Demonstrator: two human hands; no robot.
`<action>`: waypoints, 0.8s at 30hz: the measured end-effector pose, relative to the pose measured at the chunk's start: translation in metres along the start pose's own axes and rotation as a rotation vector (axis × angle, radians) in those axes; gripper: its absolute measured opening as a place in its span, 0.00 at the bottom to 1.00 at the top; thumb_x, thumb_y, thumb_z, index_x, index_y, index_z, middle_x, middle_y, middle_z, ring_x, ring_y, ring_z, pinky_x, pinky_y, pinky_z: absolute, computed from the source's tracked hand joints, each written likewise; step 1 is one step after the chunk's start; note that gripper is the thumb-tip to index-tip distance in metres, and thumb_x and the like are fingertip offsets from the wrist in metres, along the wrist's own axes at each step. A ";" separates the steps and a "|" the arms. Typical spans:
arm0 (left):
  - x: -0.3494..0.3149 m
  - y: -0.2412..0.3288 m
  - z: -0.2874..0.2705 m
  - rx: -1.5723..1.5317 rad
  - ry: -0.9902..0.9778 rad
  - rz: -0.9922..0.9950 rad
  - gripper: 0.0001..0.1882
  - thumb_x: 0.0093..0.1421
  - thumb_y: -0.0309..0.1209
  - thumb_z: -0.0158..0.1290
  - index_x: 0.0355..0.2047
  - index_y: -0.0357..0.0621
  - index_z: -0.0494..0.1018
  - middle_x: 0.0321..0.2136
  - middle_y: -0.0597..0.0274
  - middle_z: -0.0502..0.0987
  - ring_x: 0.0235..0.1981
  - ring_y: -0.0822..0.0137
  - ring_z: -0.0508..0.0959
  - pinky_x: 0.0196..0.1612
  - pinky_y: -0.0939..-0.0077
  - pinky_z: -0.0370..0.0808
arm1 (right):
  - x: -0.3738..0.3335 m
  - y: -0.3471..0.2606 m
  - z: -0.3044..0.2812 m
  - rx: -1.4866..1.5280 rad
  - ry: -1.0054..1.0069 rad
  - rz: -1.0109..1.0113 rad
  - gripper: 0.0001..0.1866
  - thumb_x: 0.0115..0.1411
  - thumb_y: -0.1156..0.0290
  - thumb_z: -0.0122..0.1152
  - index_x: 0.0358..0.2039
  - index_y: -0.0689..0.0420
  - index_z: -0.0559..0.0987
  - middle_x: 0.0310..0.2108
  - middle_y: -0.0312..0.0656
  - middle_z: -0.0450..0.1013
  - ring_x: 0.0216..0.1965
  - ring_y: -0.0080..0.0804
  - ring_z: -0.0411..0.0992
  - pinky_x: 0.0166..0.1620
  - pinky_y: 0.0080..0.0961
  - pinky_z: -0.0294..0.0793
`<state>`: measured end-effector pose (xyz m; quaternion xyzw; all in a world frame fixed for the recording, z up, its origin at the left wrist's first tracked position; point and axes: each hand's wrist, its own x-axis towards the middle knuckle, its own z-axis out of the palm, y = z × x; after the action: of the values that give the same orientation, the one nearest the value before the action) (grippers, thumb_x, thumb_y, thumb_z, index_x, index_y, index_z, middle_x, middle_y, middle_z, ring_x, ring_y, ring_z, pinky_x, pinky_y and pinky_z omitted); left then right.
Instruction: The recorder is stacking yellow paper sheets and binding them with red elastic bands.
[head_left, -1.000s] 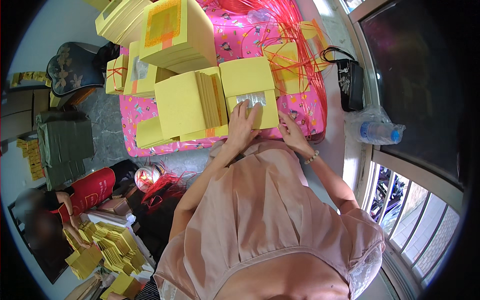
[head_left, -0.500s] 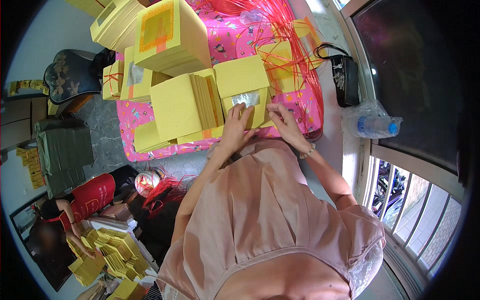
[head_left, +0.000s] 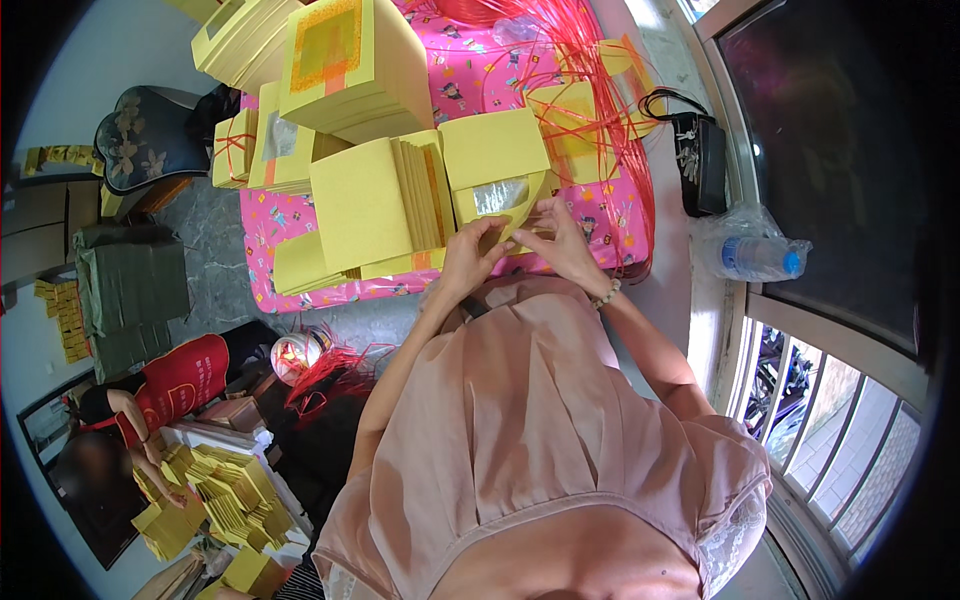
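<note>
A yellow paper sheet point(head_left: 518, 215) with a silver foil patch point(head_left: 497, 197) lies in front of me, its near right part curling up. My left hand point(head_left: 470, 258) grips its near edge with bent fingers and thumb. Close beside it, my right hand point(head_left: 560, 243) pinches the raised right part of the same sheet. A folded stack of yellow paper point(head_left: 495, 148) lies just beyond the foil patch. To the left, another yellow paper stack point(head_left: 360, 210) stands beside a fanned bundle point(head_left: 420, 190). My fingers partly hide the sheet's near edge.
Tall yellow paper stacks point(head_left: 365, 75) stand on the pink patterned cloth point(head_left: 470, 70). Red plastic strings point(head_left: 590, 60) trail along its right side. A black bag point(head_left: 698, 160) and a wrapped water bottle point(head_left: 760, 258) lie by the window. At lower left, a co-worker's hand point(head_left: 172, 492) reaches over yellow paper.
My left hand has drawn back from the foil patch to the sheet's near edge. My right hand has moved left and now pinches the curled paper. The view has shifted slightly.
</note>
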<state>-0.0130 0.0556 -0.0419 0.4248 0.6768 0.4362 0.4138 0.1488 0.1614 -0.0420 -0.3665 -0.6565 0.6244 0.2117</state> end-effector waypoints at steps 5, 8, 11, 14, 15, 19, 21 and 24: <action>0.003 -0.016 -0.004 -0.193 -0.108 0.049 0.27 0.54 0.34 0.63 0.53 0.37 0.71 0.44 0.49 0.79 0.48 0.59 0.78 0.53 0.67 0.72 | -0.002 -0.011 0.010 -0.134 0.015 0.008 0.31 0.54 0.60 0.72 0.48 0.65 0.65 0.42 0.51 0.71 0.43 0.41 0.75 0.44 0.34 0.76; 0.003 0.005 -0.006 -0.138 -0.126 0.037 0.28 0.55 0.35 0.62 0.53 0.36 0.70 0.45 0.50 0.78 0.49 0.62 0.76 0.54 0.68 0.71 | 0.002 -0.004 0.008 -0.110 0.043 0.016 0.31 0.54 0.59 0.72 0.46 0.65 0.66 0.42 0.52 0.71 0.43 0.42 0.75 0.44 0.36 0.76; 0.002 0.009 -0.005 -0.165 -0.109 0.024 0.27 0.56 0.36 0.62 0.53 0.36 0.70 0.44 0.52 0.78 0.48 0.65 0.76 0.53 0.69 0.71 | 0.003 -0.012 0.006 -0.152 0.021 0.010 0.31 0.54 0.58 0.71 0.46 0.66 0.66 0.42 0.51 0.71 0.43 0.42 0.75 0.45 0.36 0.75; 0.007 0.006 0.000 -0.368 -0.032 -0.091 0.20 0.61 0.32 0.58 0.51 0.35 0.71 0.40 0.60 0.78 0.41 0.72 0.77 0.47 0.75 0.72 | -0.001 -0.027 0.003 -0.208 -0.008 0.015 0.30 0.54 0.59 0.71 0.46 0.66 0.66 0.42 0.52 0.71 0.44 0.43 0.74 0.47 0.35 0.74; 0.011 0.007 0.002 -0.367 -0.032 -0.090 0.20 0.61 0.32 0.58 0.51 0.35 0.71 0.40 0.60 0.78 0.41 0.72 0.77 0.47 0.75 0.72 | -0.002 -0.027 0.003 -0.208 -0.008 0.015 0.30 0.54 0.59 0.71 0.46 0.66 0.66 0.42 0.52 0.71 0.44 0.43 0.74 0.47 0.35 0.74; 0.017 0.012 0.006 -0.392 0.035 -0.113 0.13 0.63 0.32 0.57 0.41 0.34 0.75 0.31 0.65 0.79 0.32 0.77 0.77 0.39 0.81 0.73 | -0.005 -0.027 0.000 -0.271 -0.002 -0.009 0.28 0.54 0.62 0.70 0.45 0.66 0.66 0.42 0.53 0.71 0.45 0.44 0.73 0.48 0.36 0.73; 0.018 0.011 0.006 -0.388 0.034 -0.109 0.12 0.63 0.33 0.57 0.38 0.34 0.77 0.29 0.66 0.79 0.30 0.79 0.76 0.37 0.83 0.72 | -0.006 -0.027 -0.001 -0.280 -0.006 0.003 0.28 0.54 0.63 0.70 0.45 0.66 0.66 0.42 0.53 0.70 0.45 0.45 0.73 0.49 0.36 0.73; 0.020 0.001 0.005 -0.358 0.043 -0.135 0.11 0.63 0.32 0.57 0.34 0.34 0.79 0.28 0.66 0.80 0.30 0.80 0.76 0.36 0.84 0.72 | -0.008 -0.023 -0.002 -0.295 -0.016 -0.001 0.29 0.53 0.62 0.70 0.46 0.66 0.66 0.42 0.53 0.70 0.45 0.45 0.73 0.49 0.37 0.73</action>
<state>-0.0142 0.0760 -0.0458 0.2887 0.6240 0.5298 0.4966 0.1503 0.1580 -0.0177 -0.3884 -0.7430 0.5238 0.1507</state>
